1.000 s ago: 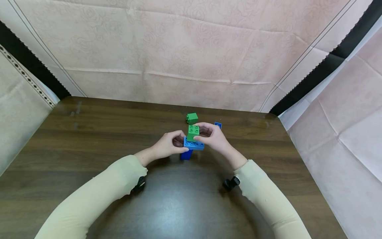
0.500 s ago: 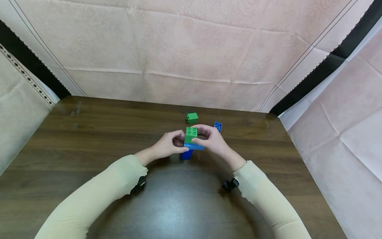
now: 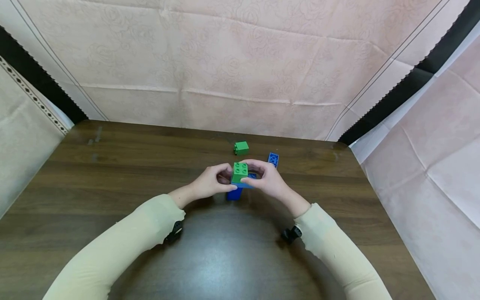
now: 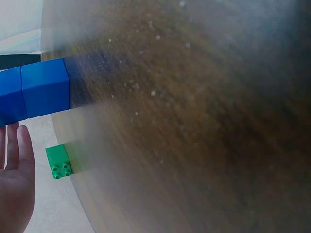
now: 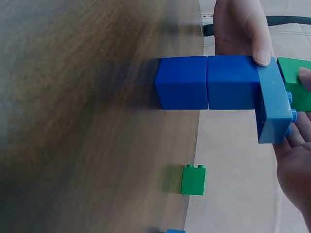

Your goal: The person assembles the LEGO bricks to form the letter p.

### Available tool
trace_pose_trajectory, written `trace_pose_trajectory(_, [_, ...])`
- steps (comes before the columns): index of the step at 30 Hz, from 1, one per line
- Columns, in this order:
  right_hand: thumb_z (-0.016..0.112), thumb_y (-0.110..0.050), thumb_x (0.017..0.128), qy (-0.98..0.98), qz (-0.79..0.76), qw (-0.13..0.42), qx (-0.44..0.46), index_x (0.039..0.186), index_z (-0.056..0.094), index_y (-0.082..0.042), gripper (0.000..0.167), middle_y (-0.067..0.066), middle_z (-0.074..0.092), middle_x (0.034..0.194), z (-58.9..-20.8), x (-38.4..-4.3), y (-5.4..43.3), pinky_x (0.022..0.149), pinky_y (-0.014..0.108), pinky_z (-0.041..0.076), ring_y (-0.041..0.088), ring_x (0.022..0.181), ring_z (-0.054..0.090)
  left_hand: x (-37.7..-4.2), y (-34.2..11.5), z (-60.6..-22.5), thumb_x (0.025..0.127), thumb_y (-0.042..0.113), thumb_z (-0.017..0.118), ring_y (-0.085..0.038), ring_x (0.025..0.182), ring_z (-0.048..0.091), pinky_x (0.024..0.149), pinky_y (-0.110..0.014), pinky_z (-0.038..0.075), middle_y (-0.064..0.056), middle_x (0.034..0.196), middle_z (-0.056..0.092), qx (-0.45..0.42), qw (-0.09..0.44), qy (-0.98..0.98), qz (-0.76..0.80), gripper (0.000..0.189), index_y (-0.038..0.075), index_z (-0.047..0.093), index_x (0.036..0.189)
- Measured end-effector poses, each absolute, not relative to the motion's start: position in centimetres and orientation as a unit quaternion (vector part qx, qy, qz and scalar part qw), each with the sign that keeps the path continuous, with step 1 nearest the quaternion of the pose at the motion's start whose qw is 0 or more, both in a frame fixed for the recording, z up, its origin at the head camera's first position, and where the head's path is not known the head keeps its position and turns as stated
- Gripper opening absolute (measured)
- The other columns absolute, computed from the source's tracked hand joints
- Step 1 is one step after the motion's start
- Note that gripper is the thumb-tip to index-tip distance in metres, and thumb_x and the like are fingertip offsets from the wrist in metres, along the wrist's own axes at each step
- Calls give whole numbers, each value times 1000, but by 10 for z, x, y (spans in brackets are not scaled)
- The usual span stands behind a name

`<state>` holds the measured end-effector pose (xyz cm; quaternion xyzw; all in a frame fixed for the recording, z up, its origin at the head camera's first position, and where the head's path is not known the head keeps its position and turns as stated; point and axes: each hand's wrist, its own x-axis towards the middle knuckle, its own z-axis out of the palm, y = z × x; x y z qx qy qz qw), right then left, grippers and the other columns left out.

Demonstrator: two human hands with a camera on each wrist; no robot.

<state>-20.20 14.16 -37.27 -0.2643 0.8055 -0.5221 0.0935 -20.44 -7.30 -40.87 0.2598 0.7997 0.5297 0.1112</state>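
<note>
Two dark blue bricks point(image 5: 182, 82) stand stacked upright on the table. Across their top lies a longer, lighter blue brick point(image 5: 276, 116), overhanging to the right. My left hand point(image 3: 207, 182) pinches the top of this stack, with its thumb on the lighter blue brick where it meets the brick below. My right hand point(image 3: 271, 180) grips a green brick point(image 3: 240, 172) between thumb and fingers. That green brick sits over the left part of the long brick, studs up; I cannot tell whether it is pressed fully down. Studs of the long brick show beside it.
Behind the stack, a second green brick point(image 3: 241, 148) lies on its side on the brown table point(image 3: 150, 146). Another blue brick point(image 3: 273, 159) is at the back right, just beyond my right hand. Pale cloth point(image 3: 225, 62) hangs past the table's far edge.
My right hand has carried the green brick slightly left and down onto the long blue brick. The left hand and the stack have stayed in place.
</note>
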Motion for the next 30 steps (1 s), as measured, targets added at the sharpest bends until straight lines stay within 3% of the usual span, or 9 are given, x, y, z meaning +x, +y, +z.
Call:
trace_pose_trajectory(10, [68,-9,85,815,-497,95,-283,121,56,-3,39,14,62,117,-370,-203,141,88,28,52,25,110,59,-205,-74,-410,82,17,72,-19,90,60,83,-33,54,-8,100,62,258,111,802,527,25,10,55,99])
trace_pose_trajectory(13, [67,-8,85,809,-505,110,-281,122,54,-3,40,14,61,119,-371,-204,142,87,30,52,26,112,57,-205,-74,-410,82,18,72,-19,90,60,83,-33,54,-8,100,62,257,113,802,527,25,10,55,99])
trace_pose_trajectory(20, [69,-14,85,803,-514,94,-287,129,51,-4,48,12,57,128,-368,-204,140,101,48,43,27,121,52,-206,-73,-411,83,18,72,-19,91,61,84,-33,54,-8,101,63,263,109,801,526,25,10,55,100])
trace_pose_trajectory(26, [70,-15,84,799,-515,57,-304,116,62,-6,34,11,64,115,-369,-206,136,97,49,44,20,108,59,-206,-73,-411,82,16,72,-19,92,61,84,-33,54,-8,101,63,261,107,800,529,25,10,56,100])
trace_pose_trajectory(30, [70,-15,84,804,-507,51,-305,114,63,-7,32,9,65,113,-371,-207,136,95,44,47,17,105,60,-206,-73,-411,82,17,72,-19,93,61,85,-33,54,-8,102,63,261,110,801,528,25,10,56,101])
